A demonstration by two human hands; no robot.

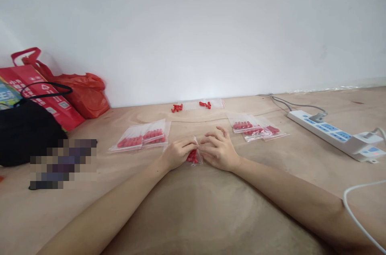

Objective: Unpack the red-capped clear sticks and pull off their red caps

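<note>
Between my hands, on the near middle of the table, is a small clear zip bag point(193, 157) with red pieces inside. My left hand point(177, 153) is closed on its left and upper part, covering some of the bag. At the bag's right edge, the thumb and forefinger of my right hand point(221, 151) pinch the plastic, while its other fingers are spread and raised. Flat zip bags of red pieces point(130, 141) lie left of my hands. More filled zip bags point(251, 128) overlap on the right.
Loose red pieces point(177, 107) and a clear bag with red pieces point(205, 104) lie near the wall. A white power strip point(328, 129) with cables is at right. Red bags point(86, 94) and a black bag point(28, 132) stand at left, beside a blurred-out object point(64, 164).
</note>
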